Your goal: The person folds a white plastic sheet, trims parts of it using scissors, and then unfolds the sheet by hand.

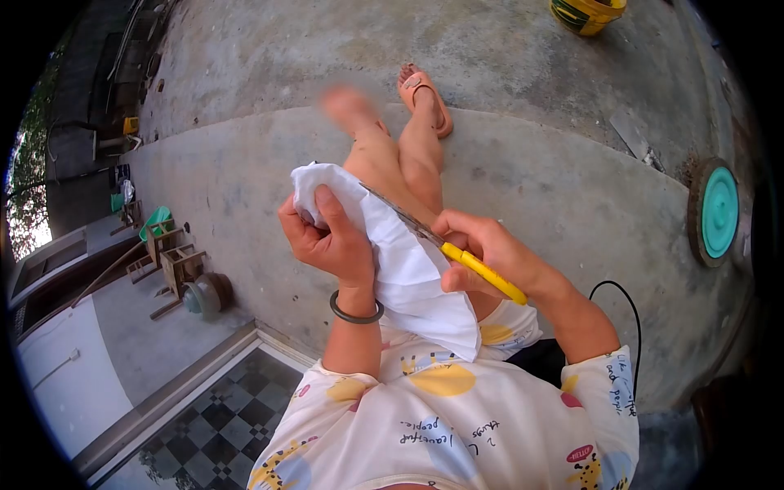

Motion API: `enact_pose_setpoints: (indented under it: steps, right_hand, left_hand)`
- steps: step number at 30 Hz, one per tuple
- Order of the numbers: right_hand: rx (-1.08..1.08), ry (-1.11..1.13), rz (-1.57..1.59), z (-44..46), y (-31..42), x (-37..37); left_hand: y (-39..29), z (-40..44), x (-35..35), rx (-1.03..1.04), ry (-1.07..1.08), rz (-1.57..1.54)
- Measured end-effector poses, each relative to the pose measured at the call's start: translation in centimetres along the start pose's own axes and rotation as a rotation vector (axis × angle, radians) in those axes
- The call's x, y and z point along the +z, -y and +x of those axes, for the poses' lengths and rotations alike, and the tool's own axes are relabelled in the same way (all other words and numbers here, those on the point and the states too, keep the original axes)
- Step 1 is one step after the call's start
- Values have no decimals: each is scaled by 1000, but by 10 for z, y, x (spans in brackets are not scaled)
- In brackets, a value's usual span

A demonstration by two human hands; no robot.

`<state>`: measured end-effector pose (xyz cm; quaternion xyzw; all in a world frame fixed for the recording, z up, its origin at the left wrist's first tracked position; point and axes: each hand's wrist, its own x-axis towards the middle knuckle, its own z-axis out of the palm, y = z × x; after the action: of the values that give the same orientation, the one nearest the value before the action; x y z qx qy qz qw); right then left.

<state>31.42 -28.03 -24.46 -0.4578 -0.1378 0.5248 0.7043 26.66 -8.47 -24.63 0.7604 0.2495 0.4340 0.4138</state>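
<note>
A piece of white cloth hangs over my lap, its upper end bunched in my left hand. The thumb of that hand presses on the cloth from above, and a dark bangle circles the wrist. My right hand grips a pair of scissors by the yellow handles. Their dark metal blades point up and left, lying along the right edge of the cloth. Whether the blades are parted I cannot make out. Fingers of my right hand partly hide the handles.
Bare concrete floor spreads around my outstretched legs. A yellow bucket stands at the far right, and a round turquoise lid is at the right. Small wooden stools and a green basin are at the left, near a doorway with checkered tiles.
</note>
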Motion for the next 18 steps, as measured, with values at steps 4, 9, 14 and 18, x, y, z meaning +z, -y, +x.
enact_pose_setpoints:
  steps: [4,9,14,18]
  right_hand:
    - [37,-24,-8,-2,-1,2]
    - [-11,19,-35,-1,-7,-2]
    - [-29,39,-41,2,-3,-4]
    - [-37,30,-15,5,-1,-3]
  left_hand:
    - [0,1,0,4,-2,-9]
    - [1,1,0,4,4,-25]
    - [2,1,0,11,20,-42]
    - [4,0,-3,9,44,-49]
